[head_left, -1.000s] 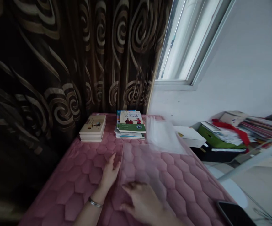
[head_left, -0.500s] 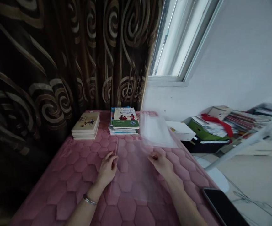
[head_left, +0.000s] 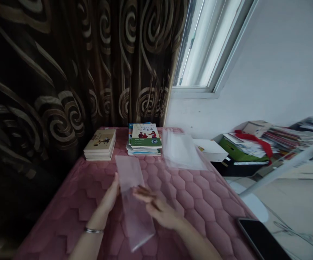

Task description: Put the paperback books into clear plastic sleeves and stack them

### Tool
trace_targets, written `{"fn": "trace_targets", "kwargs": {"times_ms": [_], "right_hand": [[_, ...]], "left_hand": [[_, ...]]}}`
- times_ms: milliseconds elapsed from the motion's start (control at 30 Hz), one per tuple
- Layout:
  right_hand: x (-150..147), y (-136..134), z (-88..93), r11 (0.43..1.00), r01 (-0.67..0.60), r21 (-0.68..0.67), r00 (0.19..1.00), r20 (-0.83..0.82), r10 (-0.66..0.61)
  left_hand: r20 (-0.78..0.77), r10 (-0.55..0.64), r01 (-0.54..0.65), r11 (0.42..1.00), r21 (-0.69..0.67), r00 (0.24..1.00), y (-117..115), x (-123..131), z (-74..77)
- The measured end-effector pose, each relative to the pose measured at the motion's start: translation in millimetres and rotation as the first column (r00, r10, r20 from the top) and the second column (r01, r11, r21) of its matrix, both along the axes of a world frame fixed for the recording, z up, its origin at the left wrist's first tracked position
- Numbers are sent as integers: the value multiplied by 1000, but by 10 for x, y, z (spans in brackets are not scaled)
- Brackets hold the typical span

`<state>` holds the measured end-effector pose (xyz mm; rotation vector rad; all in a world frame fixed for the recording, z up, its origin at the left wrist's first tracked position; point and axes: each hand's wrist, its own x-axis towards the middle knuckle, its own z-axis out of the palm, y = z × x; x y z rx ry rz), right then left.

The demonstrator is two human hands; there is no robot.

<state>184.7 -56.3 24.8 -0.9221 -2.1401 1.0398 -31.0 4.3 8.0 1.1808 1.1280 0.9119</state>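
A clear plastic cover (head_left: pixel 134 216) stands slanted over the pink quilted tablecloth, showing as a narrow, cloudy strip with a see-through part to its right. My left hand (head_left: pixel 112 193), with a bracelet on the wrist, grips its left edge; some of the fingers are hidden. Across the middle of the strip lies my right hand (head_left: pixel 156 206), its fingers stretched out and touching the plastic, somewhat smeared by motion. More clear plastic covers (head_left: pixel 182 150) lie flat at the back right of the table.
Behind the cover are a stack of books with a green and white top (head_left: pixel 147 139) and a stack of beige books (head_left: pixel 100 144). A phone (head_left: pixel 261 238) rests at the right front edge. Beyond the table are a white box (head_left: pixel 212 150) and a green bin (head_left: pixel 232 153) with papers.
The plastic cover, spread low between both hands before, is now turned up and shifted left. My right hand has moved left onto it, its fingers opening from a pinch.
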Motion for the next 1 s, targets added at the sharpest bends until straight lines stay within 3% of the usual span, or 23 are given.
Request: {"fn": "trace_targets", "kwargs": {"times_ms": [33,100,133,200,267,333,400,433,567,667,800,900,1000], "right_hand": [[-86,-40,6,997,-64,38,997,47,62],[-187,-69,-8,989,-117,93,990,92,108],[-193,-56,-27,989,-88,116,992,96,77],[-118,17,-88,978,114,172,988,84,-130],[49,130,-182,868,435,237,883,73,-463],[237,244,-302,676,676,294,680,104,-725],[368,326,-428,568,763,309,533,197,-823],[396,350,-482,553,773,312,504,228,-833],[316,366,-539,615,746,254,541,308,-783],[340,352,-383,679,727,105,617,335,-712],[767,331,-117,772,634,-36,741,315,-593],[1147,311,-60,705,700,-116,694,344,-632],[1330,284,-113,672,721,-166,677,372,-635]], "left_hand": [[71,-41,46,996,-72,997,-14,-63,66],[72,-62,71,990,-122,995,-38,-190,178],[20,-47,49,990,-130,999,-45,-253,217],[-88,13,-26,990,-141,996,-42,-375,260],[-145,73,-97,982,-165,987,-22,-490,259],[-167,105,-135,974,-180,980,6,-591,232],[-199,107,-145,971,-189,974,34,-663,196],[-221,105,-149,970,-191,970,45,-685,180],[-283,106,-160,971,-175,953,64,-688,156],[-275,91,-135,980,-149,957,44,-670,192],[-286,84,-120,986,-113,955,13,-721,223],[-422,105,-145,987,-65,901,26,-780,172],[-638,95,-141,990,-20,764,57,-806,114]]}}
